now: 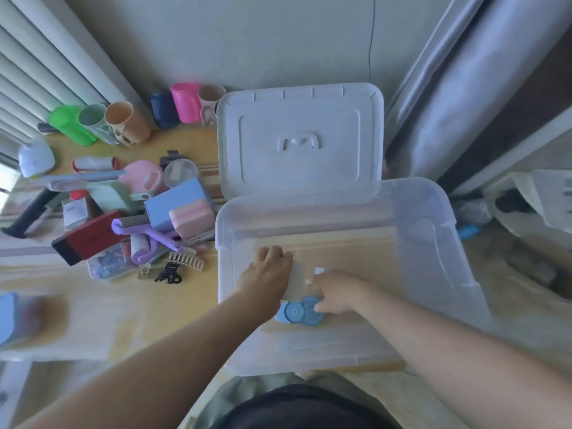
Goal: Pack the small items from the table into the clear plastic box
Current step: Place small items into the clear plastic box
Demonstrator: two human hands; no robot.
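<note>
Inside the clear plastic box (427, 243), at lower centre of the frame, both hands are down on its floor. The left hand (266, 275) lies on a pale flat item (295, 281), its fingers curled over the far edge, though blur makes it hard to say whether that grip truly clamps the item or only presses it. The right hand (335, 292) has its grip closed on a blue round-lobed item (298, 312), fingertips pinching the right-hand lobe just below the pale one. Behind the box, the white lid (298, 140) leans upright against the wall. To the left, the wooden bench (198, 292) carries a heap of small things: a red and black block (88, 239), a purple lint roller (144, 243), a pink soap case (192, 219) on a blue box (173, 201), a cream hair claw (187, 260) and a black hair clip (168, 274) near the box's left wall. Farther back, at upper left, stand a green cup (72, 125), an orange cup (127, 123) and a bright pink cup (185, 102).
</note>
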